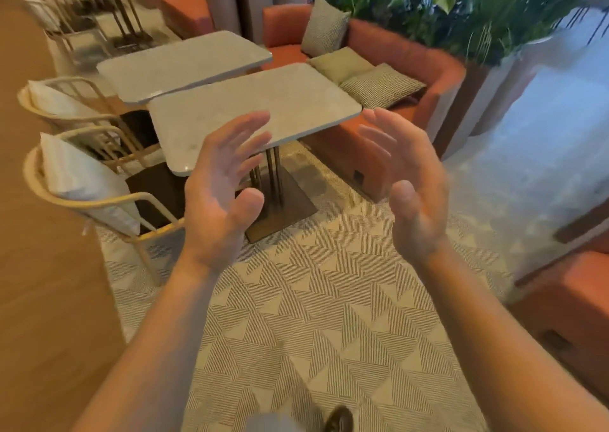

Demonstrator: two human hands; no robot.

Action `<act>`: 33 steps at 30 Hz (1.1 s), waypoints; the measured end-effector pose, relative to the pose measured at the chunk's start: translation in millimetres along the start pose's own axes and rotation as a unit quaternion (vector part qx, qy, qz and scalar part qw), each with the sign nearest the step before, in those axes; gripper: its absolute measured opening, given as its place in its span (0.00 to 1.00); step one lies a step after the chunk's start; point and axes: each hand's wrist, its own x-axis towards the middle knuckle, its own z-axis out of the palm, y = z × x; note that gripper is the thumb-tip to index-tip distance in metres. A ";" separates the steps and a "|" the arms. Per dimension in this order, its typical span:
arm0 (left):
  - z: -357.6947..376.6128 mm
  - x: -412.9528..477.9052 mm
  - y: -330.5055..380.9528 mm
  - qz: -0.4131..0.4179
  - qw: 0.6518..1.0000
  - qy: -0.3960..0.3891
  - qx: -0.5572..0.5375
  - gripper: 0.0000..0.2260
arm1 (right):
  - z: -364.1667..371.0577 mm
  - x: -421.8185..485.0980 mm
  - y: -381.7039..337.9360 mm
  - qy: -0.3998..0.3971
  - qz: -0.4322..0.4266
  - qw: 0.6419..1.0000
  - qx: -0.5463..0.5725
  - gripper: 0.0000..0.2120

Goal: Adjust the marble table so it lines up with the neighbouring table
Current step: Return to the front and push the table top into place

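Left hand (220,197) and right hand (408,187) spread, empty, palms facing, short of marble table (250,115); neighbouring table (178,65) offset behind.

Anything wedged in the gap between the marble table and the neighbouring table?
Nothing shows in the head view: the marble table and the neighbouring table sit nearly edge to edge, offset, with only a thin bare seam.

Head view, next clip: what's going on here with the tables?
A person is walking up to the near marble table with both arms stretched forward. The left hand and right hand are open, palms facing each other, empty and not yet on the tabletop. This table sits skewed and offset from the neighbouring table behind it, so the edges do not line up. Nothing has been gripped yet.
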 end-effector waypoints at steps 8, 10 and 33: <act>33.8 101.6 -107.6 -0.020 0.997 0.059 0.044 0.31 | -28.6 105.2 133.5 -0.074 0.013 0.997 0.032 0.47; 39.5 123.5 -146.1 -0.025 0.996 0.067 0.053 0.32 | -32.0 129.1 176.3 -0.086 0.013 0.995 0.040 0.46; 12.0 302.3 -596.4 -0.247 0.896 0.051 0.365 0.45 | 7.7 304.8 678.0 -0.338 0.067 0.933 -0.101 0.43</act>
